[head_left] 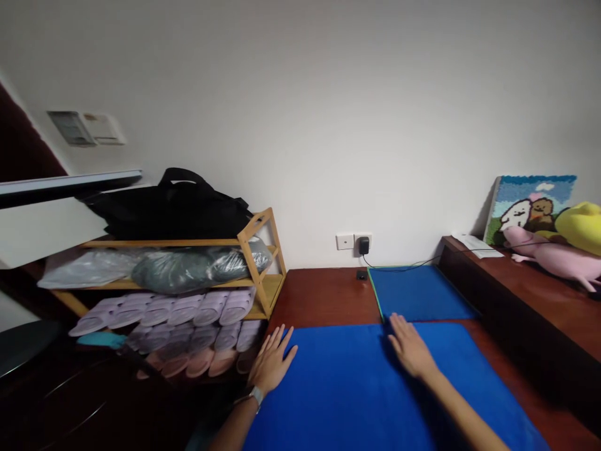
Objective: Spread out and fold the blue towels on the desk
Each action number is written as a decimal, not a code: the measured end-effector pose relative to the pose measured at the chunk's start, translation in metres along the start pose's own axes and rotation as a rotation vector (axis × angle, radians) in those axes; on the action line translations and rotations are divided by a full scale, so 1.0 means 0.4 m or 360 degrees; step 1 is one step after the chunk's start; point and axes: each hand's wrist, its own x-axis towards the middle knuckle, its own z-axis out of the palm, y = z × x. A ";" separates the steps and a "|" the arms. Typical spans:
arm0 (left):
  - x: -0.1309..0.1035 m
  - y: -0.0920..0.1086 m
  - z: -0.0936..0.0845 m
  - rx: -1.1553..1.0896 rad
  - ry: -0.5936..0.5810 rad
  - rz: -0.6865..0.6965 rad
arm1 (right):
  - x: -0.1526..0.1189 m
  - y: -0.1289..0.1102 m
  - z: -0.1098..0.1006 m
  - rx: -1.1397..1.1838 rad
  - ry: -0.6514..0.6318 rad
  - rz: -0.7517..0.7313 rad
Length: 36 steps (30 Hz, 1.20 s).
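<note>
A large blue cloth (342, 388) lies spread on the dark red wooden tabletop (323, 294). My left hand (273, 360) rests palm down at the cloth's far left corner, fingers stretched out and apart, a watch on its wrist. Near the cloth's far edge, toward the right, my right hand (410, 344) is held flat over it with its fingers extended; whether it presses on the cloth I cannot tell. Just beyond lies a smaller folded blue cloth (417, 291) with a green edge. Neither hand holds anything.
A wooden shoe rack (260, 263) on the left bears a black bag (178, 207) and several slippers (211, 307). A black plug (363, 245) sits in the wall socket, its cable trailing right. On the raised right ledge lie a pink plush toy (554, 254) and a dog picture (535, 200).
</note>
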 end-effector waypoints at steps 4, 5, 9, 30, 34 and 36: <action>0.004 -0.008 0.011 -0.0004 0.0016 0.0003 | 0.017 -0.174 0.043 0.0184 -0.0204 -0.0285; 0.005 -0.010 0.015 -0.0003 0.0025 0.0003 | 0.013 -0.176 0.051 0.0194 -0.0224 -0.0267; 0.008 -0.013 0.024 -0.0003 0.0047 0.0007 | -0.030 -0.043 0.062 0.0142 -0.0181 -0.0049; 0.003 0.030 -0.092 -0.0082 -0.0130 -0.0053 | -0.203 0.060 -0.019 0.0188 0.0078 0.0046; -0.052 0.163 -0.078 -0.0058 0.0054 0.0225 | -0.175 -0.181 0.007 0.0330 0.0025 -0.0155; -0.082 0.244 -0.047 -0.0079 0.0000 0.0369 | -0.148 -0.272 0.028 0.0384 -0.0024 -0.0242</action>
